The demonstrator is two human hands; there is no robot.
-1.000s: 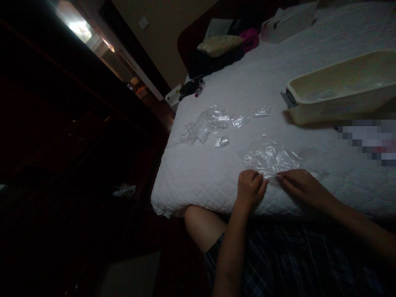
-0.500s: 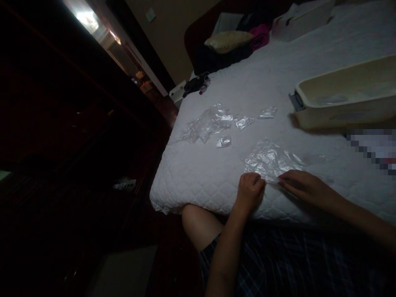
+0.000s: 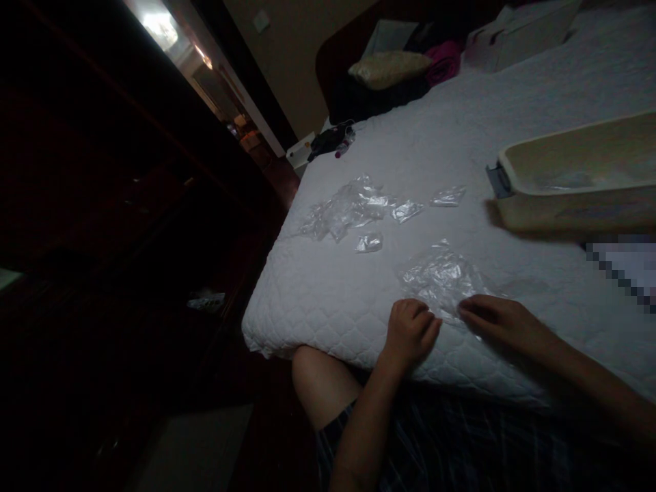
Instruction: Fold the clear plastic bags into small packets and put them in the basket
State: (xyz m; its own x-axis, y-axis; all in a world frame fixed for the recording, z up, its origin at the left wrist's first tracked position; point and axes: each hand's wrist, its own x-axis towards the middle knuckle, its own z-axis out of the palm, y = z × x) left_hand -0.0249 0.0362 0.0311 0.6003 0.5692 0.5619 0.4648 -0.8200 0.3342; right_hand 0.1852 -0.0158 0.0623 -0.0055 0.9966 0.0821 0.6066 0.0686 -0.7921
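Observation:
A crumpled clear plastic bag [image 3: 445,277] lies spread on the white quilted bed cover. My left hand [image 3: 410,331] is at the bag's near edge, its fingers curled and the thumb close to the fingertips, with a bit of the film at them. From the other side my right hand [image 3: 505,324] pinches the same edge between thumb and fingers. Farther back is a heap of clear plastic bags [image 3: 343,208]. Small folded bags lie around it: one folded bag [image 3: 370,242] in front, another [image 3: 407,210] beside the heap, and a third [image 3: 448,196] to the right.
On the right stands a cream plastic bin [image 3: 579,212] with a grey latch. A pale box [image 3: 523,41], a pillow [image 3: 392,70] and a rolled magenta cloth [image 3: 443,61] are at the back. The bed's left edge [image 3: 271,266] drops to a dark floor.
The view has shifted slightly, so the bed and bin sit a little lower. My hands have moved slightly apart at the bag's edge, and the left fingers have loosened a little.

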